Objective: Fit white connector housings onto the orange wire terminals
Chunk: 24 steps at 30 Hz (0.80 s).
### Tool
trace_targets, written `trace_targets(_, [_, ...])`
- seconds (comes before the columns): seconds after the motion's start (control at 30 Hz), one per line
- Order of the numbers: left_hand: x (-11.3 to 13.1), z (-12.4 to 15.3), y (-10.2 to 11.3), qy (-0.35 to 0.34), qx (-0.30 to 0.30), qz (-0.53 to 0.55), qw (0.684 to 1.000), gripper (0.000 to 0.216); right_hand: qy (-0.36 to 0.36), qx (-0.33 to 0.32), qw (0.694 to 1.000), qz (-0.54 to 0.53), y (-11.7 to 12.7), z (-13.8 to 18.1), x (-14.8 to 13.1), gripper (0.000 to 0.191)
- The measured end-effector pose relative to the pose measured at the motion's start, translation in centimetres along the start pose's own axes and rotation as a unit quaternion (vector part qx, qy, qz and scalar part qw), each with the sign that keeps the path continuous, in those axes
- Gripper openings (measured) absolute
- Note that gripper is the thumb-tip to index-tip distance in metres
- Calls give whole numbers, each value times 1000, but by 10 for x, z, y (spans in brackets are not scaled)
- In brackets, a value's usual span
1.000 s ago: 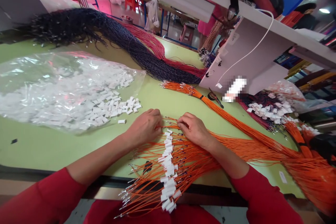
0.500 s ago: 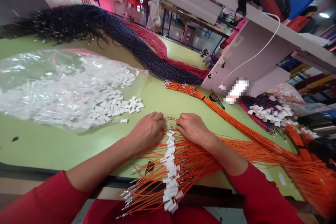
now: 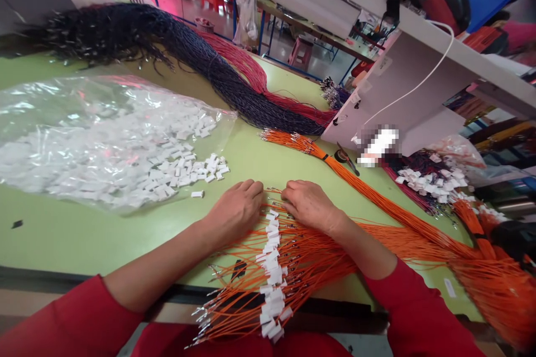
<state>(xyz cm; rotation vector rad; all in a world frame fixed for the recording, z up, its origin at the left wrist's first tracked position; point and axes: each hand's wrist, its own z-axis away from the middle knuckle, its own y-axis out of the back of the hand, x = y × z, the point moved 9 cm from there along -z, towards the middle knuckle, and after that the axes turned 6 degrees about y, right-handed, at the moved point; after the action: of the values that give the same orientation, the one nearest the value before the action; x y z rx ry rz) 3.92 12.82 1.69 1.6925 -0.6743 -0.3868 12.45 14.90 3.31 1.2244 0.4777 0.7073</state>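
Note:
My left hand [image 3: 237,209] and my right hand [image 3: 307,203] rest close together on a fan of orange wires [image 3: 301,256] spread over the green table [image 3: 75,234]. Both hands have their fingers curled and pinched at the far ends of the wires, near the top of a row of white connectors [image 3: 271,273] fitted on them. What the fingertips pinch is too small to make out. A single loose white connector [image 3: 196,194] lies just left of my left hand.
A clear plastic bag [image 3: 84,134] spills several white connectors at the left. Dark blue [image 3: 201,67] and red wire bundles [image 3: 247,70] run across the back. A tied orange bundle [image 3: 368,189] lies to the right, beside a white shelf unit [image 3: 402,83] and more connectors [image 3: 427,181].
My hands have stayed on the orange wires with only small finger shifts. The view has drifted slightly.

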Motion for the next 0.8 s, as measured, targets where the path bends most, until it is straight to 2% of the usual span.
trace_targets(0.23, [1,2,1,-7,3,11,1000,16,-4,-56,998,15,0,-18,-3,21])
trace_targets(0.33, [1,1,0,-9,-1,16,1000,17,5,-31,1000,-5,-3,-23,1,16])
trace_targets(0.43, [-1,1,-3,-8,-7,16,1000,17,6,36,997,-72,-3,-15,14,10])
trace_targets(0.5, [-1,0,-4,-8,-13,18,1000,16,14,101,981,-167,1,-4,22,6])
trace_targets(0.6, [-2,-1,-3,-1,-13,26,1000,15,30,176,924,-337,5,14,32,6])
trace_targets(0.7, [-1,0,-2,-3,-7,25,1000,15,11,164,878,-449,-4,21,35,5])
trace_targets(0.8, [1,1,1,-12,0,16,1000,16,-11,112,880,-462,-17,17,31,10])
